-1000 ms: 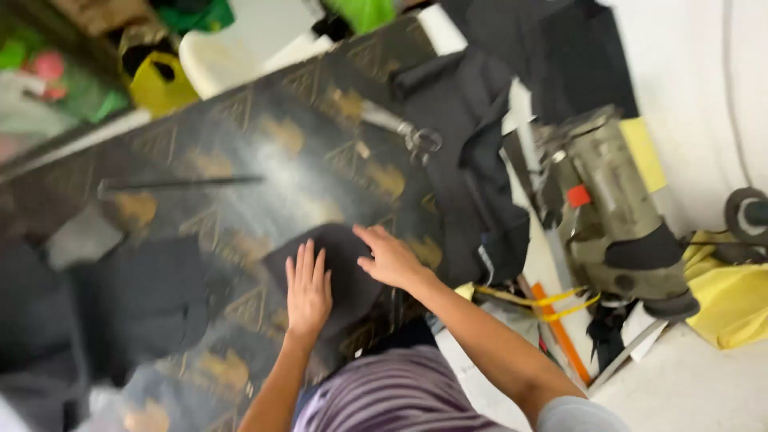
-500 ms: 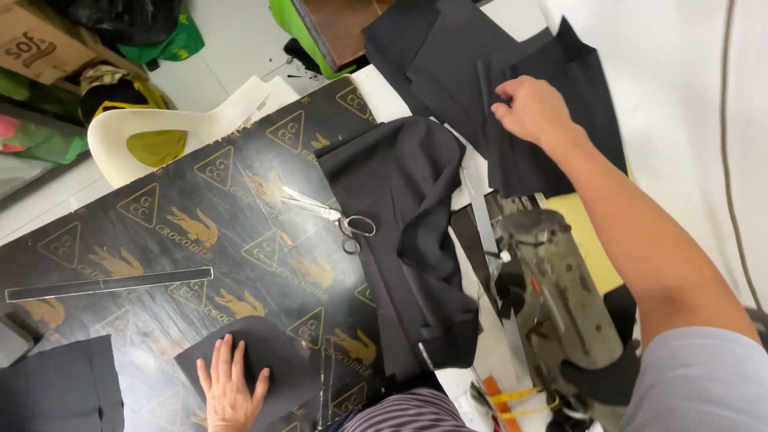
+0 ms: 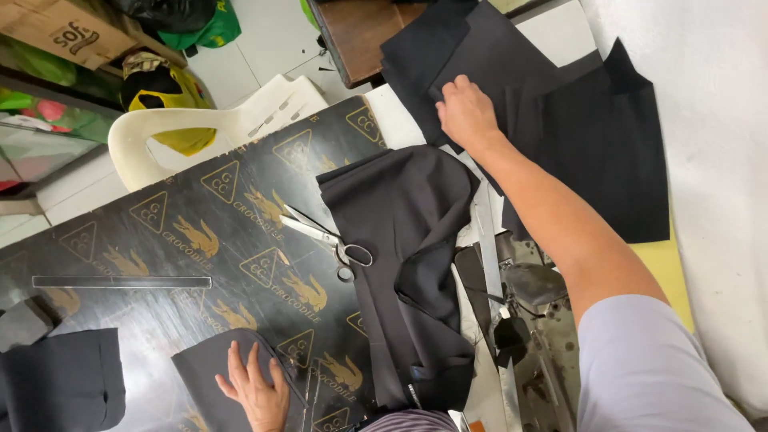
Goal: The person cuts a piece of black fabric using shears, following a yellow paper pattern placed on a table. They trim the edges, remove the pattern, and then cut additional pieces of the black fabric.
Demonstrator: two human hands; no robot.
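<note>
My left hand (image 3: 250,390) lies flat with fingers spread on a small dark fabric piece (image 3: 200,376) at the near edge of the black patterned table (image 3: 200,232). My right hand (image 3: 466,112) reaches far across, and its fingers curl on the edge of a stack of black fabric pieces (image 3: 592,152) at the upper right. A black garment (image 3: 408,264) is draped over the table's right edge between the two hands. Silver scissors (image 3: 328,240) lie just left of the garment.
A clear ruler (image 3: 120,282) lies on the table at left, with more dark cloth (image 3: 64,380) at the bottom left. A sewing machine (image 3: 524,320) stands under my right arm. A white plastic chair (image 3: 216,128), a yellow bag (image 3: 172,104) and a cardboard box (image 3: 72,28) are beyond the table.
My right hand left the small piece near my body and stretched out to the far stack of black fabric. My left hand stayed flat on the small piece. The view swung right.
</note>
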